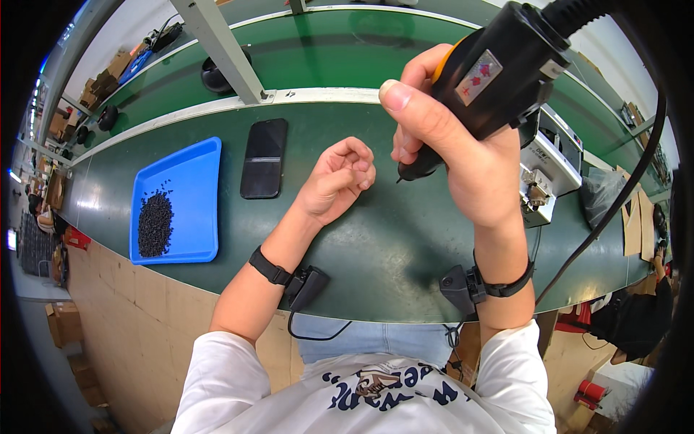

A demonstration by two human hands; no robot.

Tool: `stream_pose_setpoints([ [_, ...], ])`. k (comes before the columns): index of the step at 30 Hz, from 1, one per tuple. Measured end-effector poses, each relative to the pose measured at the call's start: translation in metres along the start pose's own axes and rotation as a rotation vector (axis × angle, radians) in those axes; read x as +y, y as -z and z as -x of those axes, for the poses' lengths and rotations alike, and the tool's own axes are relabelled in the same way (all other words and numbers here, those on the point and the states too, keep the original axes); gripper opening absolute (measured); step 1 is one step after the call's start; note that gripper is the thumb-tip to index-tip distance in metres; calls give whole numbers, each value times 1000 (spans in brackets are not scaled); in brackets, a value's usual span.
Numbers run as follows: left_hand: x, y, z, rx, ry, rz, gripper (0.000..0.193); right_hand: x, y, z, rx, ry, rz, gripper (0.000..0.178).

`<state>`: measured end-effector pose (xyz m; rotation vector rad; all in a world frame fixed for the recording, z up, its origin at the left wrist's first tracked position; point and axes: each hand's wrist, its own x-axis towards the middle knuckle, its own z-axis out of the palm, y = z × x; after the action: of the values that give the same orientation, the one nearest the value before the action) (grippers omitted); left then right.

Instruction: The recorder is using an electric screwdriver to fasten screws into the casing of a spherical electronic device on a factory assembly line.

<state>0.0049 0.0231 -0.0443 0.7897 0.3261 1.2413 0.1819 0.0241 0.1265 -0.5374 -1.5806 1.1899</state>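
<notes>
A black electric screwdriver (473, 79) is gripped in my right hand (473, 155), raised over the green bench. Its short tip points down and to the left, touching nothing. My left hand (337, 179) hovers to the left of that tip, palm turned inward, its fingers curled toward the thumb. Whether something small is between those fingers cannot be made out. A blue tray (195, 195) lies farther left, with a heap of small black screws (155, 224) in its left part. Between the tray and my left hand rests a black phone-like slab (264, 159).
A small machine with a metal front (542, 170) stands right of my right hand. A black cable (614, 210) hangs down the right side. Beyond it lie a clear plastic bag (600, 192) and cardboard (636, 224). A metal post (224, 54) rises at the bench's far edge.
</notes>
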Motion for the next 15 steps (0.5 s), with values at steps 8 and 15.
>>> stream_pose_setpoints([
  [8,2,-6,1,17,36,-55,25,2,4,0,1,8,40,20],
  [15,-2,-16,-1,74,28,-331,27,-7,1,3,15,-66,-47,20],
])
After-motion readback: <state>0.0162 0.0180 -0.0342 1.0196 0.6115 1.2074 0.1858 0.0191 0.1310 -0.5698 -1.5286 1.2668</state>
